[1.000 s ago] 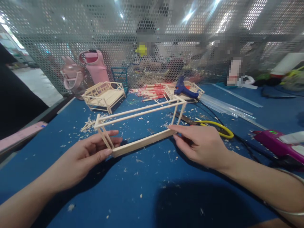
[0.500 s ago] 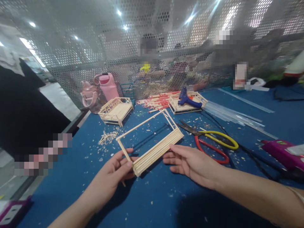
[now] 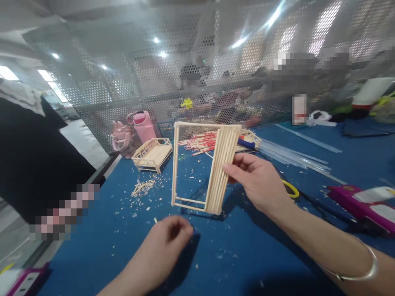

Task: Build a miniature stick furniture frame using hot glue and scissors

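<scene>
My right hand (image 3: 257, 181) pinches a wooden stick frame (image 3: 212, 170) by its slatted side, thumb in front. The frame is raised and stands nearly upright above the table; several sticks lie side by side along its right part, and the rest is an open rectangle. My left hand (image 3: 166, 246) is low in front of the frame, apart from it, with its fingers closed. A pale end of what looks like a thin wooden stick (image 3: 155, 220) shows at its knuckles; the rest is hidden. Yellow-handled scissors (image 3: 291, 189) lie partly behind my right hand.
A finished-looking small stick bed (image 3: 152, 155) stands at the back left, near pink bottles (image 3: 144, 127). Red-tipped sticks (image 3: 200, 142), a blue glue gun (image 3: 247, 143) and clear glue sticks (image 3: 286, 154) lie behind. Wood scraps (image 3: 143, 187) litter the blue table (image 3: 123, 263). A purple power strip (image 3: 354, 205) is right.
The frame has been lifted and turned upright. My left hand has let go of it and drawn down, while my right hand has moved up and closed on its slatted side.
</scene>
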{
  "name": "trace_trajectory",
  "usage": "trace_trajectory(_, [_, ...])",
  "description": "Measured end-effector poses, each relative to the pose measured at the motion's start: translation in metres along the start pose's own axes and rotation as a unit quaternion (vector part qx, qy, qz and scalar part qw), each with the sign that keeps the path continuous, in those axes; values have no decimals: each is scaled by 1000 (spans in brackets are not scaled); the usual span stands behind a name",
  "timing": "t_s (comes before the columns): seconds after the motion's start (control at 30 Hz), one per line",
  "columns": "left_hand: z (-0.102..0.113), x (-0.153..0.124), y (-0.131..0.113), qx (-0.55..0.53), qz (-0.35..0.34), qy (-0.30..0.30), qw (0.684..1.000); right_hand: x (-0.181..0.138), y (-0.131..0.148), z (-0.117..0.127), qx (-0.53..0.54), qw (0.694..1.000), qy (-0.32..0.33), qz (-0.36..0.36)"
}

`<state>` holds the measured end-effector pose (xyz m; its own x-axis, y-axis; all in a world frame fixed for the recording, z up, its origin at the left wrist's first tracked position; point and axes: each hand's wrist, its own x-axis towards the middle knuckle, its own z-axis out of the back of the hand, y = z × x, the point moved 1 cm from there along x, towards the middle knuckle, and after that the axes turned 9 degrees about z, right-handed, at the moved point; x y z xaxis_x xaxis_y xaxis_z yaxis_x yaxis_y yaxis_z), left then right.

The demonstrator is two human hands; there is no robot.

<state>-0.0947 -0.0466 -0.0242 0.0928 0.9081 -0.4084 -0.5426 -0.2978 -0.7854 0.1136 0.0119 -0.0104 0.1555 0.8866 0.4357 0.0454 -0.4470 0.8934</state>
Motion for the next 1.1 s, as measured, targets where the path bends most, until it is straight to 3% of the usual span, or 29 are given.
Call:
trace_trajectory(0.07, [-1,-12,-14,119,-40,-3,992,1,5,5,-47,998,-4,42])
trace_trajectory(0.1, [-3,-15,-23,127,-80,-24,988,0,6,5,-64,996,-7,57])
trace_trajectory(0.2, [-14,-8,-45,-6,-234,-167,958,-8,5,3,-102,991,-9,91])
trace_trajectory(0.27, [-26,6,-51,-73,-287,-210,932,-16,2,0,-110,989,4,101])
trace_trajectory(0.4, [-43,30,-45,-167,-258,-168,937,-26,0,-5,-68,993,29,91])
trace_trajectory(0.6, [-43,22,-37,-245,-244,-130,929,-37,8,-7,-36,995,36,82])
trace_trajectory(1.1, [-33,16,-38,-161,-279,-138,936,-43,9,-10,-3,995,49,83])
